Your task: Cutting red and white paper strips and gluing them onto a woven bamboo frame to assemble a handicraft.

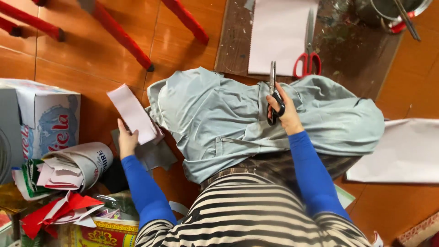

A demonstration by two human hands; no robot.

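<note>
The left hand (127,141) grips the lower end of a pale pink rectangular paper strip (133,113), fingers closed on it, above the orange tiled floor (91,64). The right hand (287,114) is closed around the black handles of steel-bladed scissors (273,93), blades shut and pointing away, over grey-green fabric (215,119) covering the lap. Red-handled scissors (308,59) lie beside a white paper sheet (279,32) on a dark wooden board (352,50).
</note>
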